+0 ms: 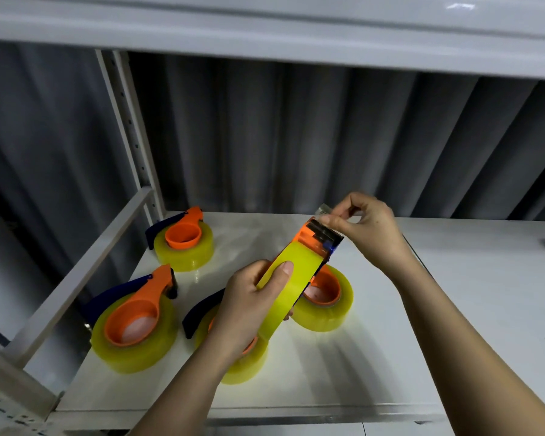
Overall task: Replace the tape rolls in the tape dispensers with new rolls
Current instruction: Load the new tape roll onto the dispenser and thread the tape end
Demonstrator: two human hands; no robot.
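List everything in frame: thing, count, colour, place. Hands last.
held dispenser: 1, orange and blue with yellow roll, raised over the shelf centre
dispensers on shelf: 4, orange and blue with yellow rolls; back left, front left, centre under the left hand, centre right
tape end: 1, clear, at the held dispenser's cutter
shelf: 1, white, below
upright: 1, white, left
left hand: grips held dispenser
right hand: pinches tape end

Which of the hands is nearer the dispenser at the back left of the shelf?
Left. The left hand grips the raised dispenser, right and nearer than the back-left dispenser; the right hand is farther right.
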